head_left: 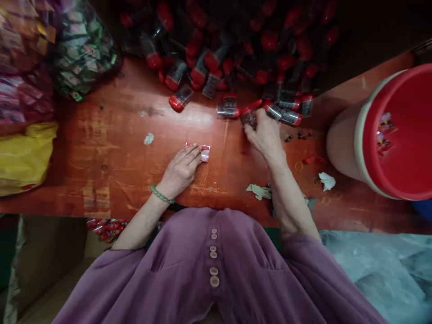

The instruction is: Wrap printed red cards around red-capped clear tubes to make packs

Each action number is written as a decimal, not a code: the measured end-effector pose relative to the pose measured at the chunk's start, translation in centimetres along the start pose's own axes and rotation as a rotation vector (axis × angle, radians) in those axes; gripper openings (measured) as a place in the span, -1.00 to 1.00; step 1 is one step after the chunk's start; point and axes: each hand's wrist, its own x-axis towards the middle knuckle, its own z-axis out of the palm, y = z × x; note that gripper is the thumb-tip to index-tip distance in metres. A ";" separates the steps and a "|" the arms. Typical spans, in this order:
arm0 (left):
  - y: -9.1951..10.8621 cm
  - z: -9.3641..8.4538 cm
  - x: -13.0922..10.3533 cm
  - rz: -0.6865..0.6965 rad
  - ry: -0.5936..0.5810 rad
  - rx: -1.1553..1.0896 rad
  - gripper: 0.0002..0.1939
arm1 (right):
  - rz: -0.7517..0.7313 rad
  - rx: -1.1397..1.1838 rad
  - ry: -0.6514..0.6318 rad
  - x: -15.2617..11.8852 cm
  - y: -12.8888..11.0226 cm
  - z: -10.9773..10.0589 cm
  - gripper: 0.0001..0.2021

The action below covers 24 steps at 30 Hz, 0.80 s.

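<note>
Head view | print on red-and-white packet (205, 155) too small to read | left hand (182, 168): fingers extended, resting on packet, on wooden table (118, 148) | right hand (267, 132): fingers curled at red-capped clear container (249, 118), near edge of pile (199, 74); cannot tell whether gripped

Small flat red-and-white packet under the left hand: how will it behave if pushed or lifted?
The packet under the left hand looks thin, so it is probably light and may flex. The glossy reddish-brown table suggests it could slide easily. Lying flat, it seems unlikely to roll or tip.
</note>
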 end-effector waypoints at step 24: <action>0.4 -0.5 0.8 -0.092 0.106 0.179 -0.74 | 0.278 1.498 -0.529 -9.7 -4.6 2.7 -0.51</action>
